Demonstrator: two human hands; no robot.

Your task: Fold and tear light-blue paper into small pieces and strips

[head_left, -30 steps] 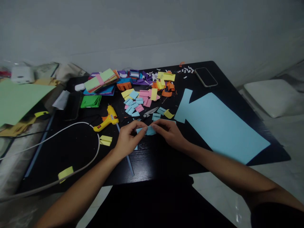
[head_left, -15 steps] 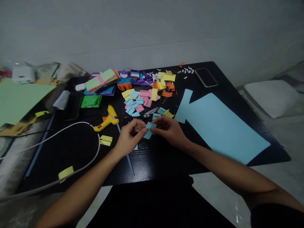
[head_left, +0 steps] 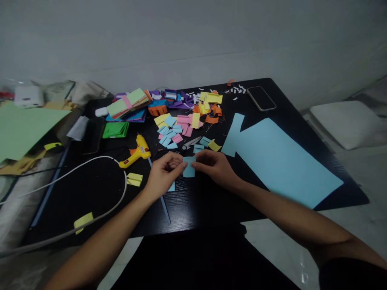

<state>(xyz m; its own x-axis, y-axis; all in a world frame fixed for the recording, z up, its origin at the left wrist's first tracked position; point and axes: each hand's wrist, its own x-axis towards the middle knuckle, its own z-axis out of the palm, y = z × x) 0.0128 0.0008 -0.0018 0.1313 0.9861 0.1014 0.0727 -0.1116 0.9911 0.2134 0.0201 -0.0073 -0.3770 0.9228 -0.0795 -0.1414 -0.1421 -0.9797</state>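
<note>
Bare table [head_left: 196,201] near edge; glue gun [head_left: 136,152], scissors [head_left: 191,142] crowd beyond.

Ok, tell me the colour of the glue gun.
Yellow glue gun, with an orange trigger; the head view shows it.

Blue paper piece [head_left: 189,166]: a second ago I pressed it low and wide between my fingertips, close to the bench; half a second ago it sat tilted like a diamond; now I hold it squared up, hanging below my fingertips. My left hand [head_left: 163,174] and right hand [head_left: 214,166] have risen slightly and drawn a little farther from me, pinching its top edge.
</note>
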